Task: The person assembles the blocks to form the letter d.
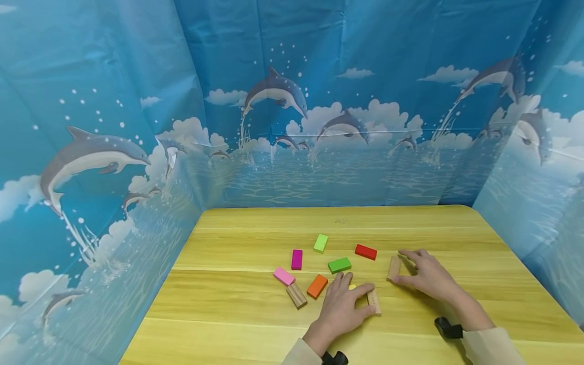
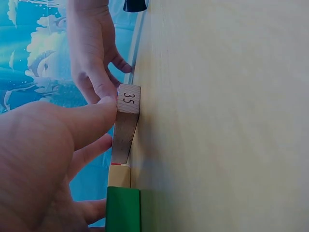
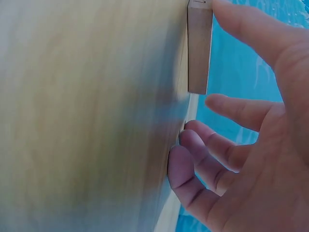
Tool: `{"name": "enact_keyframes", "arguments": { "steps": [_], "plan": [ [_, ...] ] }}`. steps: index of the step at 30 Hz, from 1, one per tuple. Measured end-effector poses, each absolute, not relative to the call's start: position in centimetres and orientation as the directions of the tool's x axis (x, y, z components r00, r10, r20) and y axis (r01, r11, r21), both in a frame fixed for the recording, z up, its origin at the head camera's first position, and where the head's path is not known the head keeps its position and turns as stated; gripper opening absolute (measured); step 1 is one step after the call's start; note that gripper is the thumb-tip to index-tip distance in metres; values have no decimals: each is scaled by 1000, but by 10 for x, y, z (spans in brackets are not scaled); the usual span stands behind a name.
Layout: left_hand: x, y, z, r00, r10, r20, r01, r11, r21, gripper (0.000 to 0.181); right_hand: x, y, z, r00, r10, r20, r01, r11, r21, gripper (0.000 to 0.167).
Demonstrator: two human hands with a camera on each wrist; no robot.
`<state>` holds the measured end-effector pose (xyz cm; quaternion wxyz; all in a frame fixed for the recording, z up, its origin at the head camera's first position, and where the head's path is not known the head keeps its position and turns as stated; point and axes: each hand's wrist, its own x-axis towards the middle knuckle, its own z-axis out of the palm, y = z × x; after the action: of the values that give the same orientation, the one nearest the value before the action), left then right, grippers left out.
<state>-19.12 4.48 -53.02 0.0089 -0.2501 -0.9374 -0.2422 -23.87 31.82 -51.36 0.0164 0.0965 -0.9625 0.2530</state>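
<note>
My left hand [image 1: 339,306] pinches a plain wooden block [image 1: 373,302] between thumb and index finger, one near each end. In the left wrist view that block [image 2: 128,100] lies on the table with a printed 35 on its end. To the right, my right hand [image 1: 431,276] is around a second wooden block [image 1: 394,268]. Its thumb touches this block's near end in the right wrist view [image 3: 199,53], while the index fingertip stays slightly apart from the far end. A yellow block [image 1: 352,287] is mostly hidden behind the left hand.
Loose on the yellow wood-grain table [image 1: 205,314] lie green [image 1: 339,265], lime [image 1: 321,243], red [image 1: 366,252], magenta [image 1: 297,259], pink [image 1: 284,276] and orange [image 1: 317,286] blocks. Grooved brown wood [image 1: 296,295] sits beside the pink one. A dolphin-print curtain [image 1: 319,172] borders the table.
</note>
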Motion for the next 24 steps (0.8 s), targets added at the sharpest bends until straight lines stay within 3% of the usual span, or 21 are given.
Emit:
{"name": "enact_keyframes", "arguments": {
  "steps": [9,24],
  "plan": [
    [-192,45,-528,-871,473,135,480,758,443,51,-240,315,-511,-979,-187,83,-203,852,-482,86],
    [-192,46,-533,-867,477,144,488,757,435,50,-242,304,-513,-983,-183,2,-129,689,-713,76]
  ]
}}
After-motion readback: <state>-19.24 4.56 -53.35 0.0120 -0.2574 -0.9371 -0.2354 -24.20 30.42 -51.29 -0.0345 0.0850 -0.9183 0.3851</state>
